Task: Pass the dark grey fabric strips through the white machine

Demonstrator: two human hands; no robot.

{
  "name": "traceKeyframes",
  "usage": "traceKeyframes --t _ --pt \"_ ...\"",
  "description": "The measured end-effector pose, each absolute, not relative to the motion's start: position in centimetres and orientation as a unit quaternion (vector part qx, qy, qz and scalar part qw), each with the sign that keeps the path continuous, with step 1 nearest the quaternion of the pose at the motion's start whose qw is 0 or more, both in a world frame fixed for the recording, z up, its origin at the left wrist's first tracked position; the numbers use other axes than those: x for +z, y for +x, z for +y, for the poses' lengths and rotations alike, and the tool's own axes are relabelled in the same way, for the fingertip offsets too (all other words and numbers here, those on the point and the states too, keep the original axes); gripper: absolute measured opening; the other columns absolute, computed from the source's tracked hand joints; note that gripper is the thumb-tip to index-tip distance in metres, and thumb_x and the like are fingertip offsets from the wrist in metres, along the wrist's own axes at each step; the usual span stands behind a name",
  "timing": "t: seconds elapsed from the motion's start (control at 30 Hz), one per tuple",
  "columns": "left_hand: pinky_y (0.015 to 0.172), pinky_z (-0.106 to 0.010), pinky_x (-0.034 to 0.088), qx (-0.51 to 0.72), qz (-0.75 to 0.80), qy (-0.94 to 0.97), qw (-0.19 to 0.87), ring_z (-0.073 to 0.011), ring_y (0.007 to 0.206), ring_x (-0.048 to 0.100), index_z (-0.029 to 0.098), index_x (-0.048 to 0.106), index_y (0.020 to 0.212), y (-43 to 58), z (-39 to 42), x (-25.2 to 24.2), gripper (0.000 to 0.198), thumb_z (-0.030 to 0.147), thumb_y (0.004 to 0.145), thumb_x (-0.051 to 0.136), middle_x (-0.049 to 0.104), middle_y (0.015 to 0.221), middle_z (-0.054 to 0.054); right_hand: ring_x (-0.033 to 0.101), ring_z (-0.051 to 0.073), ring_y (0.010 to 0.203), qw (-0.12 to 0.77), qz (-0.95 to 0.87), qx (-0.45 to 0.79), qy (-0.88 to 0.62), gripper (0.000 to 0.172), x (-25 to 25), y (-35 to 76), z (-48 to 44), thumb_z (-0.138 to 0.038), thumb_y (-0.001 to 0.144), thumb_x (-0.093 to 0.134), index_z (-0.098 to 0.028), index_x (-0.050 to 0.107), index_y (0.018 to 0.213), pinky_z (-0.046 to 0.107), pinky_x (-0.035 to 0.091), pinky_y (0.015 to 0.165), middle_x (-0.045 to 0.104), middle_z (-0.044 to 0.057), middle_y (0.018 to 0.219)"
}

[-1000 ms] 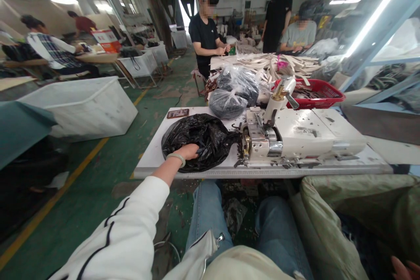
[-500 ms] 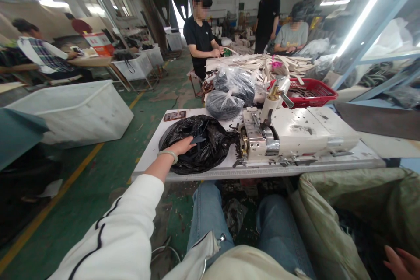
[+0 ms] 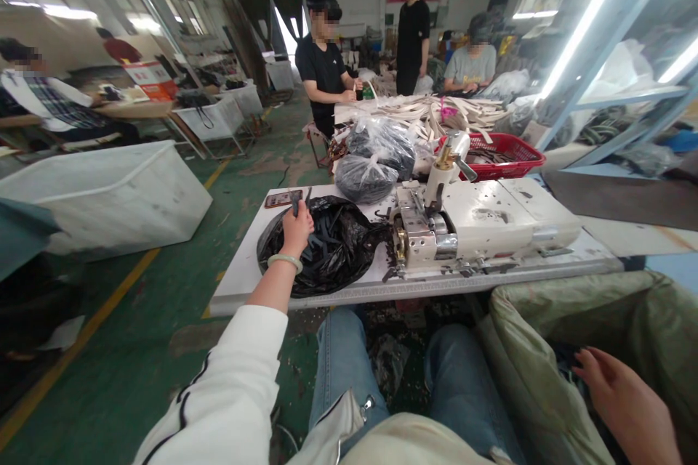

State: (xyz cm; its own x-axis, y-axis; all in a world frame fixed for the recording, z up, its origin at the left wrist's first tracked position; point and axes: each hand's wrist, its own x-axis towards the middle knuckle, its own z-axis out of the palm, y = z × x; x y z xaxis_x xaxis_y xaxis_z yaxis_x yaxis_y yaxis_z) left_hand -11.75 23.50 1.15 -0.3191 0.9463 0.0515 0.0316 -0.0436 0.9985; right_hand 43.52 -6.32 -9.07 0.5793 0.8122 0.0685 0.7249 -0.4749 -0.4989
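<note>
Two hands, well apart: the left hand (image 3: 297, 227), centre-left, grips a few black strips (image 3: 326, 238) over the black bag (image 3: 349, 265) — the right hand (image 3: 627, 399), lower right, hangs open and empty above a greenish sack (image 3: 539, 349).

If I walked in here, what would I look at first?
Probably the big white machine in the middle of the table, with a shiny black bag open beside it. The person's left hand grips a bunch of dark strips over that bag, and a bright red basket sits behind the machine. At the lower right, the right hand hangs open over a green sack.
</note>
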Motion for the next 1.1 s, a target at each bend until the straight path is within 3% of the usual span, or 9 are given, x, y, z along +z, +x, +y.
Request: traceKeyframes --t 0.13,0.3,0.47,0.57,0.67,0.77,0.93,1.0,1.1 --pt "0.035 -0.019 0.016 0.641 0.503 0.399 0.421 -0.0056 0.035 0.019 0.023 0.031 0.060 -11.7 23.4 3.4 0.054 0.072 0.077 0.044 0.020 0.042 0.011 0.067 0.035 0.079 0.334 -0.474 0.173 -0.796 0.037 -6.7 36.7 -1.6 -0.056 0.075 0.049 -0.025 0.060 0.093 0.048 0.050 0.072 0.071 0.012 0.079" --pt "0.034 -0.015 0.015 0.671 0.372 0.327 0.552 -0.0040 0.036 0.014 0.021 0.029 0.058 -11.1 20.8 5.7 0.055 0.069 0.078 0.049 0.017 0.043 0.011 0.067 0.027 0.070 0.461 -0.467 0.451 -0.605 0.047 -4.0 24.6 4.1 -0.059 0.073 0.061 -0.020 0.061 0.099 0.041 0.055 0.068 0.070 0.011 0.085" --pt "0.032 -0.013 0.015 0.621 0.259 0.235 0.702 -0.0036 0.036 0.013 0.020 0.033 0.059 -5.8 14.8 5.4 0.051 0.061 0.079 0.055 0.017 0.044 0.010 0.062 0.015 0.060 0.434 -0.457 0.653 -0.421 0.050 0.3 13.8 7.0 -0.060 0.075 0.062 -0.019 0.059 0.104 0.025 0.050 0.051 0.066 0.004 0.077" --pt "0.031 -0.013 0.017 0.583 0.238 0.186 0.754 -0.0036 0.036 0.014 0.019 0.036 0.060 -3.0 11.7 4.0 0.051 0.063 0.076 0.057 0.018 0.045 0.011 0.039 0.007 0.037 0.381 -0.486 0.685 -0.387 0.043 0.9 11.5 7.1 -0.059 0.080 0.056 -0.016 0.058 0.080 0.018 0.028 0.034 0.046 -0.006 0.048" --pt "0.031 -0.013 0.019 0.634 0.220 0.143 0.728 -0.0034 0.035 0.018 0.019 0.034 0.059 -3.7 10.6 3.3 0.052 0.060 0.073 0.062 0.017 0.044 0.011 0.022 0.004 0.034 0.353 -0.492 0.699 -0.381 0.043 0.2 12.2 6.1 -0.057 0.079 0.059 -0.016 0.053 0.065 0.019 0.014 0.033 0.030 -0.010 0.039" --pt "0.031 -0.012 0.019 0.703 0.215 0.129 0.665 -0.0029 0.034 0.021 0.019 0.032 0.056 -6.6 10.7 3.6 0.053 0.055 0.073 0.067 0.016 0.043 0.011 0.022 0.004 0.034 0.369 -0.444 0.722 -0.382 0.043 -0.1 14.1 4.5 -0.057 0.079 0.060 -0.016 0.053 0.068 0.019 0.012 0.034 0.031 -0.010 0.039" --pt "0.031 -0.012 0.016 0.564 0.326 0.196 0.733 -0.0012 0.035 0.018 0.017 0.036 0.053 -5.5 8.1 3.9 0.047 0.029 0.068 0.079 0.022 0.042 0.012 0.021 0.004 0.033 0.409 -0.395 0.743 -0.352 0.040 1.2 15.8 2.8 -0.054 0.083 0.059 -0.015 0.056 0.075 0.018 0.012 0.033 0.038 -0.009 0.042" --pt "0.033 -0.011 0.015 0.519 0.358 0.227 0.742 -0.0008 0.035 0.016 0.015 0.053 0.068 -3.1 6.4 3.4 0.030 0.029 0.067 0.079 0.024 0.042 0.013 0.022 0.004 0.032 0.413 -0.398 0.741 -0.349 0.039 1.6 15.8 2.6 -0.052 0.084 0.058 -0.014 0.057 0.076 0.018 0.013 0.033 0.040 -0.008 0.043" --pt "0.034 -0.011 0.016 0.512 0.381 0.247 0.729 -0.0006 0.035 0.017 0.015 0.057 0.082 -0.3 4.6 2.7 0.029 0.026 0.066 0.079 0.024 0.042 0.014 0.024 0.003 0.032 0.404 -0.401 0.743 -0.351 0.038 2.1 16.1 2.5 -0.050 0.085 0.059 -0.013 0.059 0.078 0.017 0.013 0.032 0.044 -0.007 0.043"
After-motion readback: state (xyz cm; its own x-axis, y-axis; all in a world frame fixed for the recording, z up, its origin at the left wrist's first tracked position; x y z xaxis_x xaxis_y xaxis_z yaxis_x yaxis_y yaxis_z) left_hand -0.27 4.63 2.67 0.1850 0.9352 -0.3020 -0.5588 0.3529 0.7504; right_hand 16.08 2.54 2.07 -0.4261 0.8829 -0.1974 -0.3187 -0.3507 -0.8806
